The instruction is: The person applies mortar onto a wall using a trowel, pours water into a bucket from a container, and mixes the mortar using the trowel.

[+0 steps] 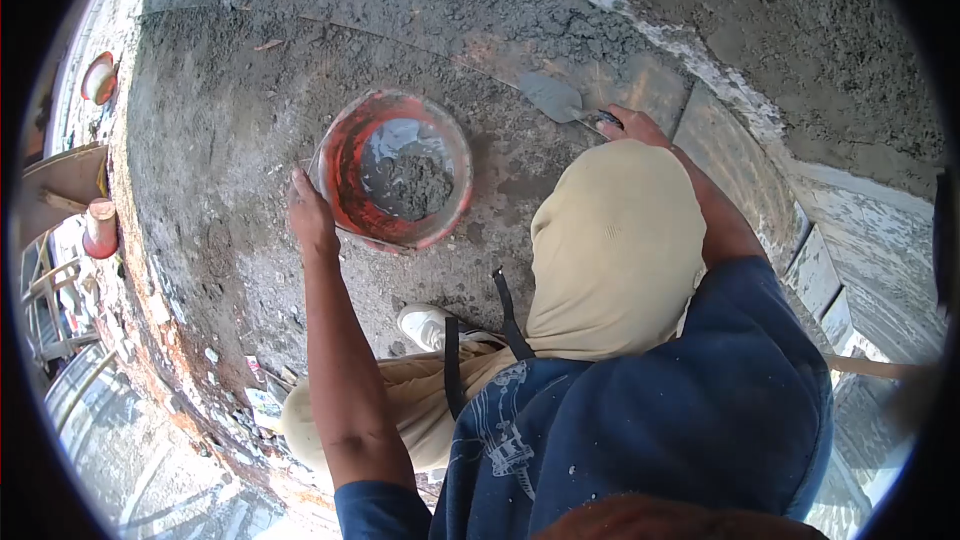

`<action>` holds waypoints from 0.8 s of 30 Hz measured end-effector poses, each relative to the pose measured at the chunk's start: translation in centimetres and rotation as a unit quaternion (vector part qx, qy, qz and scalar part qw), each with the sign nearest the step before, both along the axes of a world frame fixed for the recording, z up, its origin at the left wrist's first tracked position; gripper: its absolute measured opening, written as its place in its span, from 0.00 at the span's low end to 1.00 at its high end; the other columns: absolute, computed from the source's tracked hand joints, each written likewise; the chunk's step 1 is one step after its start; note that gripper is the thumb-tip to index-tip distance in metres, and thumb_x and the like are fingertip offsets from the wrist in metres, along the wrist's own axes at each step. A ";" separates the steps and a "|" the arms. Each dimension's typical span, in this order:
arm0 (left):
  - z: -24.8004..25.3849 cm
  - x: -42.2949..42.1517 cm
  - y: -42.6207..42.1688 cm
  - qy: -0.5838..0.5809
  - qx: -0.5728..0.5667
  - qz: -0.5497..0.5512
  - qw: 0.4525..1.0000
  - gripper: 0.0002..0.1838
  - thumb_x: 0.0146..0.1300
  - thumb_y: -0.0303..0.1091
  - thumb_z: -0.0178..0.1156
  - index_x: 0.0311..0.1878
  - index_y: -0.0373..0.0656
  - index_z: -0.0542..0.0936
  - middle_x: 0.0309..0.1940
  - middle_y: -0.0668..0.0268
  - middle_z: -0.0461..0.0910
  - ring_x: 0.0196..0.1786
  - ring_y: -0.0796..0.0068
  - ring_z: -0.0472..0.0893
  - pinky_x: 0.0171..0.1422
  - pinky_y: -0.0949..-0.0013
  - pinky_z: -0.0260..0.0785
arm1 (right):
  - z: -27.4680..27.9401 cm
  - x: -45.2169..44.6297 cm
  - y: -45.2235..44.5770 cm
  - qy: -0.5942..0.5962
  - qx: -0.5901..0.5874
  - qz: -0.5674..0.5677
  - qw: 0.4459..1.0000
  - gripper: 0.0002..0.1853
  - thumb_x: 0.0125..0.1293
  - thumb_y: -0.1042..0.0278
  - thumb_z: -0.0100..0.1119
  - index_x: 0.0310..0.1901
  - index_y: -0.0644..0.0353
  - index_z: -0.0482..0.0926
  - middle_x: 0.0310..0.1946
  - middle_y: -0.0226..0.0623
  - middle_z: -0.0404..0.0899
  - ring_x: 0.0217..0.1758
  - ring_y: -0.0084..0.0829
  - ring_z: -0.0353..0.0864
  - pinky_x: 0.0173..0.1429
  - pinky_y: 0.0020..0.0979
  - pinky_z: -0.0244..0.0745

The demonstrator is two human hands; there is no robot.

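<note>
My left hand (311,212) is at the left rim of a red bucket (458,145), its fingers closed at the edge. Grey wet mortar (418,186) and some water lie inside the bucket. To the right, my right hand (638,127) is wrapped round the dark handle of a trowel (551,97). The trowel's grey blade points left, over the mortar-smeared ground beyond my bent knee. Part of the right hand is hidden behind that knee.
A rough mortar-covered ledge (800,60) runs along the upper right. Wet mortar (520,15) is spread along the far side. At the left edge are rubble, a red and white post (100,229) and boards. My shoe (425,327) is below the bucket.
</note>
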State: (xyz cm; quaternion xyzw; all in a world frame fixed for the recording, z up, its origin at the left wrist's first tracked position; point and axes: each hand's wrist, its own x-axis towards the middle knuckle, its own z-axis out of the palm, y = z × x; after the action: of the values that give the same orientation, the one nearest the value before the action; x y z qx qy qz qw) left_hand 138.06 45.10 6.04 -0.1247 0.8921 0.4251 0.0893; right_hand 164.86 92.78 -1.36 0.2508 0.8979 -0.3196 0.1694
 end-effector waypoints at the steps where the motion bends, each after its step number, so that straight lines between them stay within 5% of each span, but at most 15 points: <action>1: -0.6 0.0 0.9 0.004 -0.010 -0.009 1.000 0.32 0.78 0.53 0.46 0.57 0.26 0.77 0.54 0.44 0.80 0.53 0.54 0.81 0.60 0.60 0.69 | 3.2 -2.2 0.6 -0.077 -0.065 -0.037 0.994 0.33 0.69 0.42 0.56 0.67 0.59 0.73 0.59 0.55 0.79 0.64 0.51 0.77 0.68 0.43 0.70; 5: -2.6 -0.6 -1.1 0.081 -0.330 -0.205 0.918 0.28 0.76 0.50 0.49 0.63 0.31 0.73 0.49 0.45 0.83 0.49 0.48 0.83 0.51 0.56 0.75 | 0.4 -4.1 3.6 -0.007 0.005 -0.056 0.998 0.35 0.69 0.41 0.55 0.67 0.62 0.72 0.59 0.58 0.78 0.65 0.54 0.76 0.69 0.44 0.69; 8: -5.4 0.7 -3.0 0.123 -0.168 -0.101 0.973 0.28 0.74 0.49 0.52 0.65 0.34 0.71 0.47 0.48 0.84 0.50 0.46 0.83 0.51 0.53 0.75 | 3.3 -4.7 2.9 -0.034 -0.023 0.062 0.997 0.37 0.70 0.40 0.55 0.67 0.65 0.71 0.60 0.59 0.77 0.65 0.55 0.75 0.69 0.44 0.69; 9: -3.6 1.5 -1.6 0.097 -0.341 -0.146 0.924 0.29 0.74 0.50 0.52 0.64 0.33 0.71 0.47 0.48 0.84 0.50 0.48 0.83 0.52 0.53 0.74 | 3.8 -4.9 2.5 -0.061 -0.021 0.090 0.994 0.37 0.70 0.40 0.55 0.67 0.66 0.71 0.60 0.59 0.77 0.65 0.55 0.75 0.69 0.44 0.68; 10: -3.7 1.4 -1.6 0.089 -0.321 -0.141 0.932 0.29 0.74 0.51 0.52 0.64 0.33 0.72 0.47 0.47 0.84 0.50 0.47 0.83 0.52 0.53 0.74 | 3.9 -5.1 2.3 -0.089 -0.018 0.116 0.989 0.38 0.70 0.39 0.55 0.67 0.67 0.70 0.60 0.59 0.77 0.66 0.55 0.75 0.69 0.43 0.68; 13: -4.0 0.8 -1.2 0.056 -0.269 -0.142 0.951 0.31 0.73 0.53 0.52 0.66 0.36 0.69 0.49 0.44 0.83 0.51 0.47 0.83 0.53 0.54 0.73 | 0.1 -5.0 1.6 0.058 0.002 -0.075 0.995 0.37 0.70 0.39 0.54 0.67 0.66 0.71 0.59 0.61 0.77 0.64 0.56 0.76 0.68 0.45 0.70; 15: -3.1 -0.2 -1.0 0.027 -0.250 -0.162 0.954 0.34 0.73 0.55 0.53 0.73 0.42 0.64 0.52 0.46 0.82 0.52 0.48 0.83 0.54 0.56 0.74 | -0.5 -4.6 1.3 0.078 -0.010 -0.046 0.996 0.36 0.71 0.39 0.53 0.66 0.64 0.72 0.58 0.62 0.78 0.63 0.57 0.76 0.67 0.46 0.70; 17: -2.5 -0.9 -0.7 -0.055 -0.027 -0.054 0.997 0.35 0.73 0.55 0.53 0.72 0.40 0.65 0.51 0.42 0.81 0.51 0.46 0.83 0.54 0.55 0.73 | 0.6 -4.0 1.4 0.020 -0.021 0.020 0.999 0.36 0.71 0.38 0.51 0.66 0.64 0.72 0.57 0.62 0.78 0.63 0.57 0.76 0.67 0.46 0.70; 19: -2.4 -0.9 -0.3 -0.045 0.079 -0.044 0.995 0.32 0.74 0.56 0.51 0.64 0.34 0.70 0.48 0.47 0.81 0.47 0.52 0.81 0.51 0.58 0.74 | 5.7 -4.4 1.1 -0.120 -0.032 0.123 0.985 0.36 0.71 0.38 0.50 0.66 0.64 0.72 0.57 0.62 0.78 0.63 0.57 0.76 0.68 0.46 0.70; 22: -2.0 0.7 2.4 0.007 0.123 -0.057 0.991 0.33 0.77 0.56 0.47 0.49 0.26 0.78 0.42 0.59 0.80 0.39 0.68 0.79 0.45 0.63 0.75 | 2.9 -4.5 3.9 -0.118 0.029 0.053 0.991 0.36 0.71 0.37 0.50 0.66 0.64 0.73 0.58 0.58 0.79 0.64 0.57 0.75 0.69 0.45 0.69; 24: 0.7 1.3 5.5 -0.105 0.235 0.094 0.962 0.35 0.77 0.57 0.46 0.50 0.23 0.77 0.42 0.57 0.80 0.39 0.67 0.80 0.44 0.63 0.76 | -0.2 -6.7 7.0 -0.098 0.080 0.034 0.991 0.37 0.72 0.36 0.48 0.67 0.62 0.72 0.58 0.56 0.79 0.64 0.56 0.75 0.69 0.45 0.70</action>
State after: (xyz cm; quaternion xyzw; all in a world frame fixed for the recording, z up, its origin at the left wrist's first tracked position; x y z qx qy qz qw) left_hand 139.39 50.56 6.79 -0.2272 0.7369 0.6140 0.1687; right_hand 158.18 99.81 -1.52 0.2626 0.9078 -0.2148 0.2468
